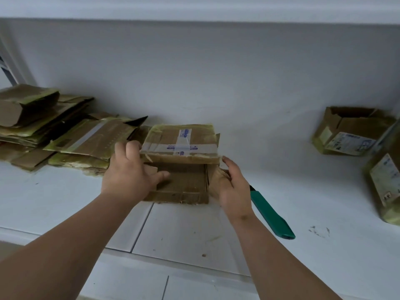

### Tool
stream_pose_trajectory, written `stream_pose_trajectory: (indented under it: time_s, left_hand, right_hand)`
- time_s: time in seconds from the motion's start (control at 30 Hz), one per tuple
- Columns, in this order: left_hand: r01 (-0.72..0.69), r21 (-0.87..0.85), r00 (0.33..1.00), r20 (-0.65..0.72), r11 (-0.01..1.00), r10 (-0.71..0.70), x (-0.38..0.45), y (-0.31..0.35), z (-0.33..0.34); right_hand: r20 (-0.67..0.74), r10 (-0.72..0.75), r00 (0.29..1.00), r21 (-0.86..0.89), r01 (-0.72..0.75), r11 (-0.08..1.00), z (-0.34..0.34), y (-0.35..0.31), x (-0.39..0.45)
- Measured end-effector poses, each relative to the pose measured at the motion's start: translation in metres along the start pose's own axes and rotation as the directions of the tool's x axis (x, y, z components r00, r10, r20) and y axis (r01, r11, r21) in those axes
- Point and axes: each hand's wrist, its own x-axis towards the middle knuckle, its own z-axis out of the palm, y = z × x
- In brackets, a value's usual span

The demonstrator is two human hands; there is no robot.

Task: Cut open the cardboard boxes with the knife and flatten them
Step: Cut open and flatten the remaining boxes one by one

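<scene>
Taped brown cardboard box (180,161) lies open-sided at centre of white worktop (281,180); left hand (127,172) grips its left wall, right hand (232,185) pinches right flap, probably to collapse it. Green-handled knife (271,213) parked just right of box, freeing both hands

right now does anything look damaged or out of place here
The box held between the left hand and right hand has torn, ragged flap edges. The green-handled knife lies loose on the floor beside the right wrist.
</scene>
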Motion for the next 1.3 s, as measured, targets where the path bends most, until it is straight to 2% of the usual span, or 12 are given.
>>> stream_pose_trajectory:
  time_s: [0.13,0.23,0.4,0.5,0.63,0.7,0.8,0.9,1.0,1.13,1.2,1.3]
  left_hand:
    - [0.121,-0.070,0.989,-0.075,0.990,-0.127,0.003,-0.002,0.003]
    - [0.122,-0.050,0.980,-0.155,0.991,-0.128,0.007,-0.006,0.003]
    - [0.082,-0.052,0.975,-0.203,0.995,-0.091,0.018,-0.006,0.000]
    - [0.017,-0.143,0.985,-0.169,0.990,-0.042,0.022,-0.004,-0.002]
    - [-0.088,-0.144,0.996,-0.004,0.986,0.088,0.022,-0.004,-0.007]
    - [-0.180,-0.116,0.982,0.040,0.977,0.186,0.023,-0.002,-0.009]
    - [-0.275,-0.080,0.958,0.066,0.958,0.281,0.025,-0.001,-0.009]
    - [-0.369,-0.099,0.929,0.006,0.924,0.371,0.027,-0.007,-0.011]
    - [-0.484,-0.034,0.875,-0.022,0.875,0.483,0.031,-0.012,-0.014]
    - [-0.671,0.018,0.739,0.101,0.741,0.666,0.025,-0.007,-0.014]
    - [-0.670,0.044,0.726,0.250,0.741,0.641,0.017,-0.007,-0.008]
    - [-0.613,0.079,0.729,0.441,0.786,0.523,0.010,-0.017,0.007]
  right_hand:
    - [0.074,-0.052,0.996,0.054,0.048,0.997,0.005,-0.001,-0.004]
    - [0.090,-0.072,0.993,0.152,0.058,0.987,0.007,-0.004,-0.006]
    - [0.069,-0.008,0.998,0.297,-0.013,0.955,0.003,-0.012,-0.006]
    - [0.058,0.050,0.997,0.318,-0.066,0.946,0.000,-0.017,-0.004]
    - [-0.007,0.172,0.985,0.274,-0.164,0.948,-0.011,-0.019,0.005]
    - [-0.052,0.302,0.952,0.334,-0.269,0.904,-0.016,-0.014,0.010]
    - [-0.025,0.410,0.912,0.486,-0.347,0.802,-0.017,-0.009,0.010]
    - [0.088,0.434,0.897,0.690,-0.369,0.622,-0.019,-0.013,0.005]
    - [0.214,0.460,0.862,0.720,-0.457,0.522,-0.022,-0.015,0.003]
    - [0.193,0.523,0.830,0.612,-0.518,0.598,-0.017,-0.016,0.004]
    - [0.165,0.584,0.795,0.562,-0.562,0.607,-0.016,-0.014,0.005]
    - [0.180,0.610,0.772,0.502,-0.605,0.618,-0.019,-0.011,0.003]
